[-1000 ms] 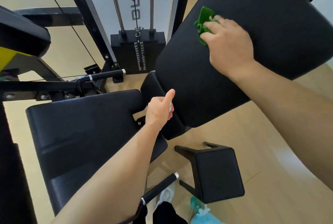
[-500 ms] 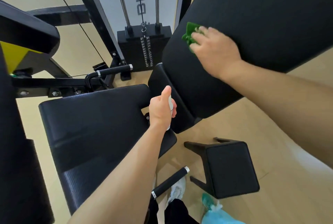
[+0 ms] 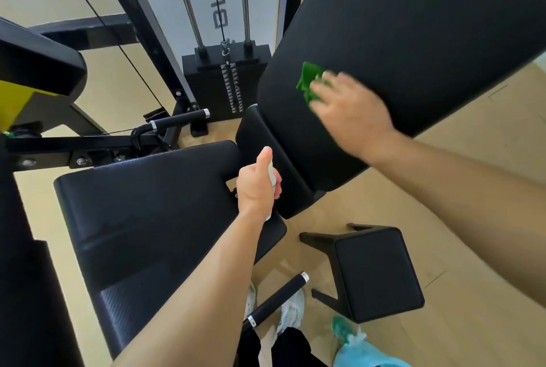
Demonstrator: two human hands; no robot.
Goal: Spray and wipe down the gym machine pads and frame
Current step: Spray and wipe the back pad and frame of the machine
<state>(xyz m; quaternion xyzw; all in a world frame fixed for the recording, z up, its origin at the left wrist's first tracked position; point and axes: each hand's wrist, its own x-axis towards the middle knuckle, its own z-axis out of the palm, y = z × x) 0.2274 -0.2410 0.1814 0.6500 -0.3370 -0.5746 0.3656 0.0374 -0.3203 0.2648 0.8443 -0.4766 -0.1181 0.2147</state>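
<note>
Across the upper right of our view slants the big black back pad (image 3: 413, 27), tilted, its lower end meeting a smaller black pad (image 3: 263, 142). Lower left lies the wide seat pad (image 3: 141, 213), under our left forearm. Behind both stands the black frame (image 3: 141, 21) with its angled upright, and between its chrome guide rods sits the weight stack (image 3: 212, 83) on the pale wood floor (image 3: 443, 189). A square black stool (image 3: 378, 272) stands on that floor just to the right of the seat pad, with a short black handle (image 3: 277, 297) near its left side.

Our right hand (image 3: 351, 112) lies on the lower part of the back pad. It is blurred, but the fingers look spread and flat. Its grip is loose and unclenched, pressing the green cloth (image 3: 307, 80) against the pad instead of curling round it. The cloth is bunched and sticks out beyond the fingertips, touching the pad's surface.

Our left hand (image 3: 255, 186) hangs above the gap between the seat pad and the smaller pad. Its grip is closed round a small white spray bottle (image 3: 271, 170), thumb upright along the top. The fingers hide most of the bottle. Only a white strip shows beside the thumb and a bit more below the wrist, and we cannot tell which way the nozzle faces.
</note>
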